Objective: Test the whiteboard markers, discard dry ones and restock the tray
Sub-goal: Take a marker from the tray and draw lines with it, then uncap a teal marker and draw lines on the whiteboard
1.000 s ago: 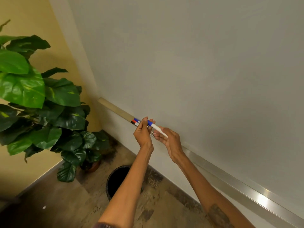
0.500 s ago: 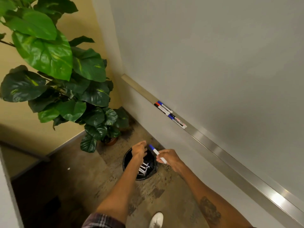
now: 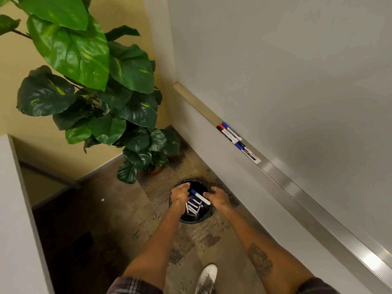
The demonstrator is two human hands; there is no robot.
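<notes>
Both hands are hovering over the black bin (image 3: 206, 217) on the mottled floor (image 3: 131, 209): the right hand (image 3: 218, 199) is pinching a blue-capped marker (image 3: 200, 197), the left hand (image 3: 180, 195) curling loosely, holding nothing. Four more markers (image 3: 238, 143) are lying in the whiteboard's metal tray (image 3: 297, 192), beside a leafy plant (image 3: 89, 81).

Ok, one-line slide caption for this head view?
Right hand holds a blue-capped marker over the black bin of discarded markers, left hand beside it; more markers sit on the tray.

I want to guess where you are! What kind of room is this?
Probably an office or meeting room: a big whiteboard with markers on its tray, a leafy potted plant and a bin.
</notes>
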